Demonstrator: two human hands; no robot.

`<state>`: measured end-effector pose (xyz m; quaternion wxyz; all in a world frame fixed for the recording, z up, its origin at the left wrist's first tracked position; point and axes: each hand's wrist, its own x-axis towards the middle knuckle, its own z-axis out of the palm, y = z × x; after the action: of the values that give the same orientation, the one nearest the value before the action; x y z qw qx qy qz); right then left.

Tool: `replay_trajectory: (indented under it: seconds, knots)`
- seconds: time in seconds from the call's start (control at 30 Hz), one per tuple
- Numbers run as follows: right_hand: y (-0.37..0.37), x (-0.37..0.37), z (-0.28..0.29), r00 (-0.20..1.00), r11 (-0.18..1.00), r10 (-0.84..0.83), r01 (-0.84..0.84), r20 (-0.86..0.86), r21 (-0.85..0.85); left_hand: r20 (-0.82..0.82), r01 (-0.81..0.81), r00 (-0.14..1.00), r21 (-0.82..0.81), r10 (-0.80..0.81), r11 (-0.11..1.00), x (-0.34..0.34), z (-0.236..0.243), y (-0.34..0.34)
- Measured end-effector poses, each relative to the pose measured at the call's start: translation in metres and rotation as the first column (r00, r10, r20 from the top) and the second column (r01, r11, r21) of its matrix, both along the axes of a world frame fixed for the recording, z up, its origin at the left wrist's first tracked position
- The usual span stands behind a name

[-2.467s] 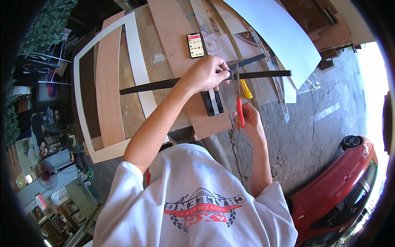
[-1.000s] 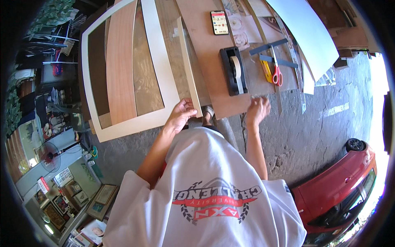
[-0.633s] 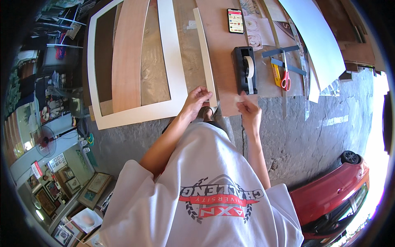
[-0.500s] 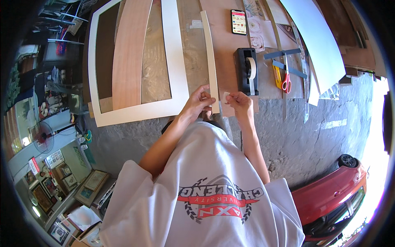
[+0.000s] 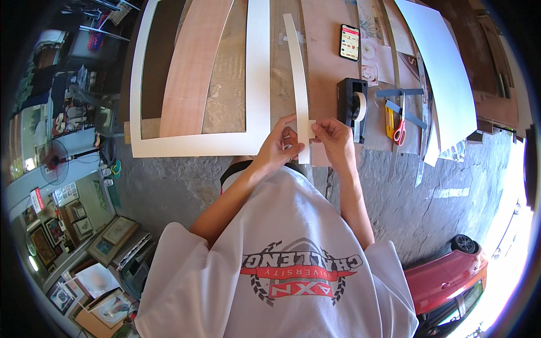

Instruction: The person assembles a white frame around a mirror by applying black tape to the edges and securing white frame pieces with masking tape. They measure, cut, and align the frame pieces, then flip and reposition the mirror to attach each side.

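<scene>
My left hand (image 5: 278, 147) grips the near end of a long, narrow white strip (image 5: 298, 84), with its thumb near the strip's left edge. The strip points away from me, its far end over the work table. My right hand (image 5: 337, 141) pinches a short whitish piece of tape (image 5: 311, 127) at the strip's right edge. The tape seems to touch the strip there. Just beyond my right hand stands a black tape dispenser (image 5: 345, 107) with a pale roll in it.
A white mat frame (image 5: 258, 73) lies left, with a reddish-brown board strip (image 5: 194, 67) inside its opening. To the right are a phone (image 5: 349, 42), red-handled scissors (image 5: 399, 133), a yellow cutter (image 5: 389, 121), metal rulers and a large white sheet (image 5: 445, 67).
My right hand has brought the tape piece leftward against the strip's edge; before, a gap lay between them. The whole view has shifted slightly.
</scene>
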<state>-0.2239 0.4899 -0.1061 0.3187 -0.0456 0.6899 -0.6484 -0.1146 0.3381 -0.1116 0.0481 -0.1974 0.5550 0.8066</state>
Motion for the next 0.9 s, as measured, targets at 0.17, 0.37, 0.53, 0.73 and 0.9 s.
replay_trajectory:
  seconds: [0.17, 0.37, 0.53, 0.73, 0.9]
  knots:
    - [-0.01, -0.002, 0.013, 0.998, 0.999, 0.026, -0.024, -0.06, 0.022, -0.06, -0.004, 0.998, -0.049, 0.001, 0.999, -0.001, 0.005, -0.004]
    - [-0.019, -0.005, 0.022, 0.993, 0.999, 0.033, -0.031, -0.117, 0.02, -0.08, -0.022, 0.997, -0.054, 0.017, 0.998, -0.001, 0.007, -0.007]
    - [-0.023, -0.006, 0.024, 0.991, 0.998, 0.049, -0.043, -0.128, 0.046, -0.097, -0.046, 0.994, -0.055, 0.04, 0.997, 0.001, 0.008, -0.007]
    - [-0.03, -0.003, 0.022, 0.987, 0.997, 0.055, -0.045, -0.153, 0.067, -0.125, -0.057, 0.991, -0.032, 0.053, 0.998, 0.004, 0.009, -0.006]
    - [-0.027, 0.01, 0.019, 0.957, 0.953, 0.098, -0.011, -0.273, 0.304, -0.094, -0.054, 0.994, -0.054, 0.049, 0.997, 0.006, 0.007, -0.004]
